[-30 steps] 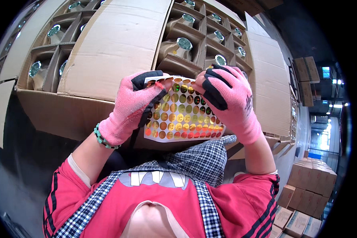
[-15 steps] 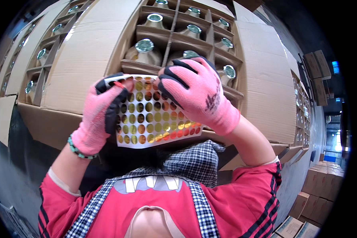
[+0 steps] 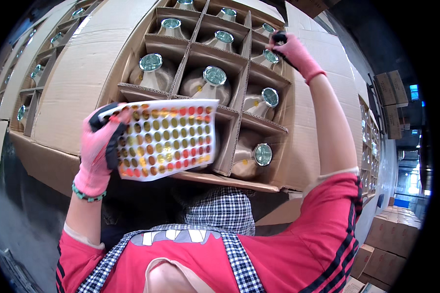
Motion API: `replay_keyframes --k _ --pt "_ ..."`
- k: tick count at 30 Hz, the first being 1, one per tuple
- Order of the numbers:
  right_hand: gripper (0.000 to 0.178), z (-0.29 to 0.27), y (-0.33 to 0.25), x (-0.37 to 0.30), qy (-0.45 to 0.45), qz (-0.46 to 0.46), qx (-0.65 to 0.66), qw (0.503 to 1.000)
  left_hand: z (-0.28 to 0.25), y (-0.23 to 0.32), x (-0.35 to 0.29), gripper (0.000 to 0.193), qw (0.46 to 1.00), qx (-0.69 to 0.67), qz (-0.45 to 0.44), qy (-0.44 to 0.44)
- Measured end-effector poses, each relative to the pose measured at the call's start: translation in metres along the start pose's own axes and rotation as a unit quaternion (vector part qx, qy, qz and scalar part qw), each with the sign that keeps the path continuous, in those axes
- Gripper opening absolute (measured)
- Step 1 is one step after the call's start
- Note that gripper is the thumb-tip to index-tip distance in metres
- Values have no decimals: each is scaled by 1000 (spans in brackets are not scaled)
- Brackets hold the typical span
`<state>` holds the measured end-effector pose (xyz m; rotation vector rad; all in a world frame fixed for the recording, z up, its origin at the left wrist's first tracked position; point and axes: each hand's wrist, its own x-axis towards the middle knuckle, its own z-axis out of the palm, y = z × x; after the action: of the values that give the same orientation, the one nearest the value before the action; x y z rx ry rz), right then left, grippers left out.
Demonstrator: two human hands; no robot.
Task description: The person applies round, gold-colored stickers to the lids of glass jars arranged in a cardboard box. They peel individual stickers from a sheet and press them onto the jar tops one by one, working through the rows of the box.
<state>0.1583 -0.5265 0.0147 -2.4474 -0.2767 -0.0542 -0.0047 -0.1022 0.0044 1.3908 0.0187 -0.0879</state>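
Observation:
My left hand [image 3: 99, 144], in a pink glove with black palm and fingers, pinches the left edge of a white sheet of round gold and orange stickers [image 3: 170, 131]. The sheet hangs over the near left part of an open cardboard box [image 3: 124, 63]. At the far right of this box is my right hand [image 3: 293, 54], its fingers drawn together beside a bottle [image 3: 266, 58]. Whatever lies between them is too small to make out. Bottles with pale green round tops stand in the cardboard cells. Small yellow dots show on several, such as a middle bottle [image 3: 208, 85] and a near one [image 3: 252, 156].
Cardboard dividers [image 3: 244, 80] separate the bottles. Wide flaps [image 3: 78, 73] fold out on both sides. Other boxes of bottles [image 3: 39, 73] stand to the left and right. Stacked closed cartons [image 3: 391, 232] are at the lower right, beside a passage.
My right hand has left the sticker sheet and reached to the far right of the box. My left hand has shifted left with the sheet, so more bottles show.

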Motion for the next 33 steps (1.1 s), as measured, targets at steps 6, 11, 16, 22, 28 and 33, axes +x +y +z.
replay_keyframes --k 6,11,16,22,28,33 --pt "33 41 5 31 -150 103 -310 933 -58 -32 -16 19 993 -41 112 13" --pt "30 55 1 30 -116 69 -475 869 -50 -32 -14 18 993 -16 103 54" --pt "31 57 -21 28 34 0 -536 844 -53 -30 -13 17 993 -33 107 43" --pt "16 96 -197 -39 59 -262 71 961 -50 -21 -14 18 994 -29 109 10" --pt "20 150 -254 -62 -112 -336 -100 930 -46 -20 -12 21 997 -47 68 5" --pt "14 148 -258 -63 -183 -253 24 950 -52 -28 -19 23 993 -58 106 -3"
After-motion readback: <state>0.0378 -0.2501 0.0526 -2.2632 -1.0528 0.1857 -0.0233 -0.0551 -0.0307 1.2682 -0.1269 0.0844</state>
